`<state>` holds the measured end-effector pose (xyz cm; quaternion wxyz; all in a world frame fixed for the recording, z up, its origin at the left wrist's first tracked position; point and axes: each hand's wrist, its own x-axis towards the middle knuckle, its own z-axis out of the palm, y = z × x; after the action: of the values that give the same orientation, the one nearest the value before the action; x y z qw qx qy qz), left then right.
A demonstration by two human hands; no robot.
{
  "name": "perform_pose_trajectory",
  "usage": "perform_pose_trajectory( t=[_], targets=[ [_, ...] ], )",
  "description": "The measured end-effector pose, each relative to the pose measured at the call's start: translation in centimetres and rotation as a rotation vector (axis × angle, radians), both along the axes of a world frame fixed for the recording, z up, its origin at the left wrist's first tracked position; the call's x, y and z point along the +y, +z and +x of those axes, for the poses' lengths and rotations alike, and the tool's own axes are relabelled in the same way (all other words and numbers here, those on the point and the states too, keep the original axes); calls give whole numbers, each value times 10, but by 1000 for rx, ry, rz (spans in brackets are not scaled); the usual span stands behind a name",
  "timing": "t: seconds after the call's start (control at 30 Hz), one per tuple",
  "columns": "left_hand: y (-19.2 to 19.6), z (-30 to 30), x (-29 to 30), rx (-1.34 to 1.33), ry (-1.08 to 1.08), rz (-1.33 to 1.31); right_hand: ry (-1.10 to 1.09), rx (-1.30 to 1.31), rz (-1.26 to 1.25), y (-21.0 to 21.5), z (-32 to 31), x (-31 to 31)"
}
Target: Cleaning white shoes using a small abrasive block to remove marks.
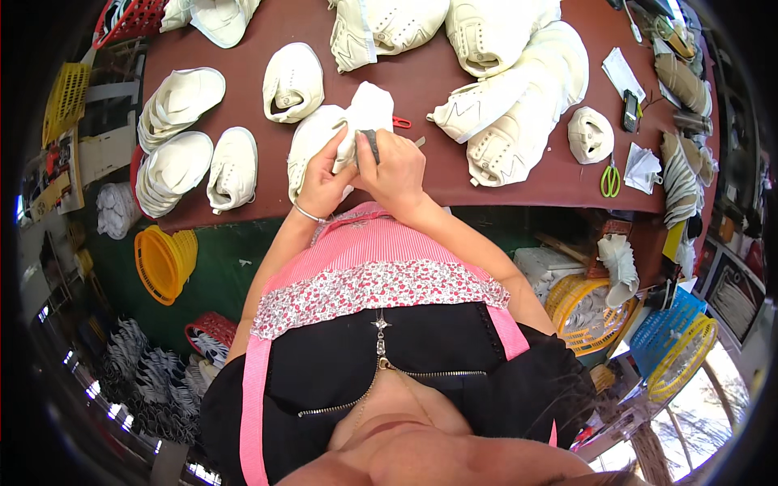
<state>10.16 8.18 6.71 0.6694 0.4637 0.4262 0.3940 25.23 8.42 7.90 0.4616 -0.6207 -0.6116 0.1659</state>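
At the near edge of the table, my left hand [326,180] is closed on a cream-white shoe upper [371,104], its thumb pressing on the material. My right hand [394,168] is closed round a small dark grey block [369,147], held against the same upper. Both hands nearly touch. Beside my left hand lies another white upper [312,138], partly hidden behind the fingers. Just beyond it a single upper [292,83] sits with its opening toward me. A small red tool [401,122] lies behind my right hand.
Stacked uppers [180,174] and a single one [232,170] lie at left. Long nested rows of uppers [519,121] fill the back right. Green-handled scissors [610,180], a rolled white upper [590,135] and a dark handheld device [630,111] lie right. A yellow basket [166,263] stands below the table.
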Motion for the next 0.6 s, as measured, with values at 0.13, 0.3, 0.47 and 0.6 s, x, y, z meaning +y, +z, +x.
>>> perform_pose_trajectory(
  t=[0.13,0.3,0.47,0.6],
  targets=[
    [6,9,-3,42,-119,-63,-128,-98,-19,-20,26,52],
    [11,21,-5,-54,-12,-127,-124,210,-287,4,52,63],
    [28,18,-4,-93,6,-226,-38,-48,-124,-24,50,24],
    [30,16,-4,-178,141,-236,-158,299,-379,-4,79,24]
  ],
)
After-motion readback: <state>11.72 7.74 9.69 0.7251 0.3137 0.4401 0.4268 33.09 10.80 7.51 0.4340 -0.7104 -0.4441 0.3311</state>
